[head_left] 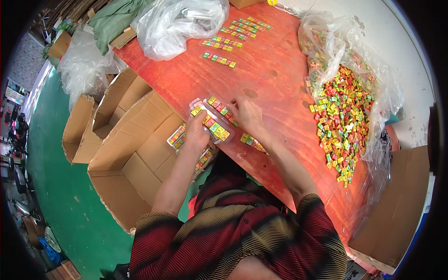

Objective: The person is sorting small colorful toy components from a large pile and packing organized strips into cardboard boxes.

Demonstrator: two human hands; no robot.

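My left hand (198, 134) grips a clear plastic tray (227, 139) at the near edge of the red table, its thumb on top. Inside the tray lie rows of small red, yellow and green boxes (217, 129). Close by the tray's right side is my right hand (248, 113), with its fingers bent together beside a row of the little boxes (220, 107). Whatever is between those fingertips is hidden. Another short row of small boxes (253, 142) rests on the table under my right forearm. More filled trays (177, 136) show below my left hand, over a cardboard box.
An open cardboard box (135, 172) stands left of the table (280, 88). Several rows of little boxes (219, 59) lie toward the back. At right, loose ones (343, 121) spill from a clear bag (326, 32). Another plastic bag (172, 28) sits at the back left.
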